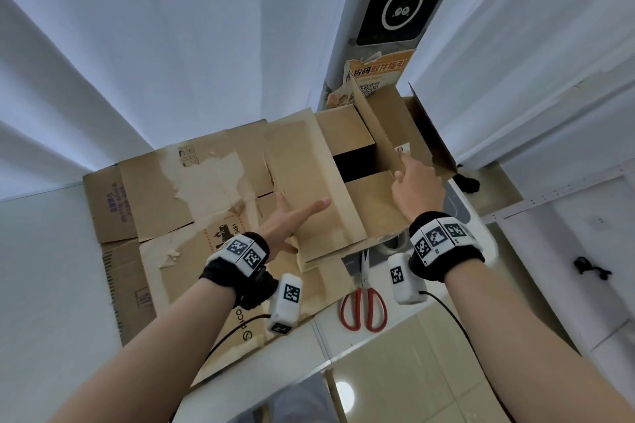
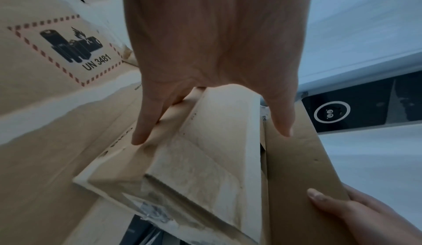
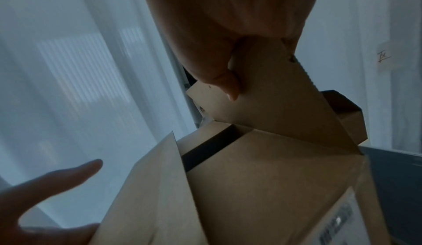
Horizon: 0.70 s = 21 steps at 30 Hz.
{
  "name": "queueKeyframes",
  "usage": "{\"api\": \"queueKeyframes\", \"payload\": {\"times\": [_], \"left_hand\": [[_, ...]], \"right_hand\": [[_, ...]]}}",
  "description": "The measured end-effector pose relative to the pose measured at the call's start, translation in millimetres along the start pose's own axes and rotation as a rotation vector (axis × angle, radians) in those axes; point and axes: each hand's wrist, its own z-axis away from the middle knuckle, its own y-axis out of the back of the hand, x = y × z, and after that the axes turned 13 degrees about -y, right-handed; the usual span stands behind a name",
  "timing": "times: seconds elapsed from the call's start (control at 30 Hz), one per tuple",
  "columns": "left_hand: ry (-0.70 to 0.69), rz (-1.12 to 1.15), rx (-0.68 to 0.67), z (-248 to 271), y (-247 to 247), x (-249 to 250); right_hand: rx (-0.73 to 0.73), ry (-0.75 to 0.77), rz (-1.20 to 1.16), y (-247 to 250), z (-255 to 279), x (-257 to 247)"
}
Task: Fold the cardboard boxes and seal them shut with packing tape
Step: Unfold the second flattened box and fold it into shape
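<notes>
Two hands work one cardboard box (image 1: pixel 343 161) standing on flattened cardboard sheets (image 1: pixel 178 189) spread over the desk (image 1: pixel 44 251). The left hand (image 1: pixel 292 220) lies against the box's left flap (image 1: pixel 302 165), its fingers (image 2: pixel 146 120) straight and spread wide. The right hand (image 1: pixel 417 182) pinches the upright right flap (image 3: pixel 269 93) between thumb and curled fingers. Red-handled scissors (image 1: pixel 364 306) lie on the desk just below the box.
</notes>
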Motion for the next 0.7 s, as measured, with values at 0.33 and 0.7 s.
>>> {"api": "queueKeyframes", "payload": {"times": [0.33, 0.7], "left_hand": [[-0.093, -0.006, 0.05, 8.3, 19.6, -16.2], [-0.046, -0.146, 0.566, 58.6, 112.8, -90.2]], "right_hand": [[-0.145, 0.096, 0.006, -35.4, 9.1, -18.9], [-0.032, 0.372, -0.044, -86.6, 83.0, -87.5]]}}
